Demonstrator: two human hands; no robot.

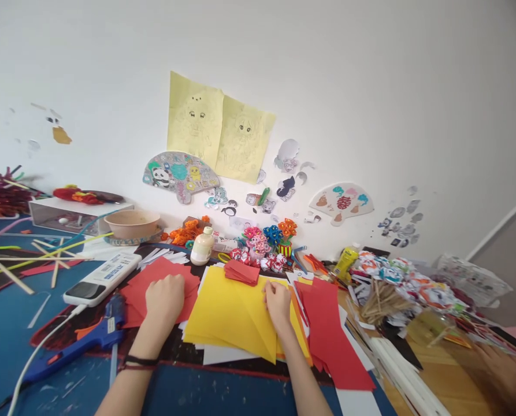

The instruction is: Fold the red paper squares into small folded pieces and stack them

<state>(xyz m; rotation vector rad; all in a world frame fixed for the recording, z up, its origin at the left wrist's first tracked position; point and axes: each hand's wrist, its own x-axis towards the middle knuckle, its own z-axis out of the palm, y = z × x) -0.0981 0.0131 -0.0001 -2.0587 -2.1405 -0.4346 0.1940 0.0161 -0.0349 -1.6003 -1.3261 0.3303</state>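
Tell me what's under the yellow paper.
White paper pokes out along the near edge of the yellow paper, with a dark mat below. Whatever lies beneath the middle is covered.

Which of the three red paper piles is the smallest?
The small red pile on the yellow sheets, near their far edge. Both others are clearly larger: the left pile by the left hand, the right pile beyond the right hand.

Left hand (165,297) on red sheets (132,292); right hand (278,303) curled near yellow stack's (225,315) right edge. Red slips (241,273) at its far edge. Bottle (202,249) toward table's (197,390) far edge.
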